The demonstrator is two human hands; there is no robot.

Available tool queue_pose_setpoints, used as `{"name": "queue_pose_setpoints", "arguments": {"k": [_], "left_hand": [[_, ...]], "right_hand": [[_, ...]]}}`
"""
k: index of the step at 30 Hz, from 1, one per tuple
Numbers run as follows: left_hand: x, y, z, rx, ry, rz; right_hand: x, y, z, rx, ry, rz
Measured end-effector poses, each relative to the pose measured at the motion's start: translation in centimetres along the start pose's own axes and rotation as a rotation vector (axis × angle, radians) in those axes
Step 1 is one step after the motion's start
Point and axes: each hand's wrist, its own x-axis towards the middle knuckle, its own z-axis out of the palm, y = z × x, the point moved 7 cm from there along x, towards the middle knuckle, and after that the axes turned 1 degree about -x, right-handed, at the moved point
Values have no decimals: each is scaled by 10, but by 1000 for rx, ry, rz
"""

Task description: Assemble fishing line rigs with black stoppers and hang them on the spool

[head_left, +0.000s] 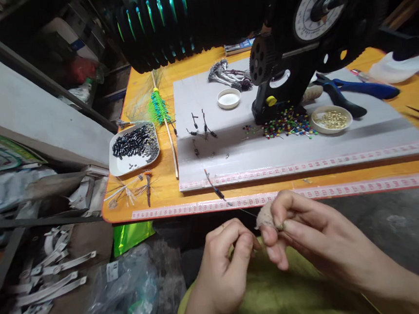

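Cluttered shelving and plastic bags ringed an orange table (161, 190) edged with a pink tape measure (308, 193), and a grey board (303, 144) lay on top of it. Both hands worked below the near edge, over a green lap cloth (273, 293).

The right hand (304, 236) pinched a small fuzzy tuft (264, 216) between thumb and fingertips, fingers pressed close together. The left hand (225, 258) was curled, thumb against forefinger, seemingly nipping a fine wire (218, 193) that ran up and left past the table edge with a dark bead on it; the exact grip was hard to make out.

The wire looked thin enough to slip from the left pinch, and a tug from the right hand could probably pull the tuft loose or kink the wire. Its far end lay near the edge, so it might snag there.

On the board sat a heap of coloured pins (287, 125), a dish of brass bits (331, 118), a white cap (229, 98) and blue pliers (357, 90). A tray of black beads (133, 146) and a green-wrapped stick (161, 112) lay to the left. A black winding machine (277, 48) with a dial loomed behind.
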Motion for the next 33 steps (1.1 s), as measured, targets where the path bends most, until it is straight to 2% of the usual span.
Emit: {"name": "queue_pose_setpoints", "arguments": {"k": [3, 8, 12, 16, 20, 27, 31, 33], "left_hand": [[5, 4, -3, -10, 78, -30], [25, 21, 10, -379, 105, 16], [36, 17, 14, -543, 144, -12], [38, 8, 18, -707, 139, -97], [37, 3, 22, -813, 132, -140], [24, -17, 34, -761, 40, -175], [22, -21, 37, -823, 102, -142], [21, -19, 36, -838, 131, -129]], "right_hand": [[0, 1, -5, -62, 53, 23], [-2, 7, -12, -127, 109, 112], [-8, 12, -18, -248, 148, 193], [-12, 6, -19, -519, 185, 124], [-13, 3, -18, -667, 150, 63], [-22, -6, -25, -903, 129, -64], [-28, -5, -21, -1129, 107, -212], [-33, -6, -26, -1211, 118, -269]]}}
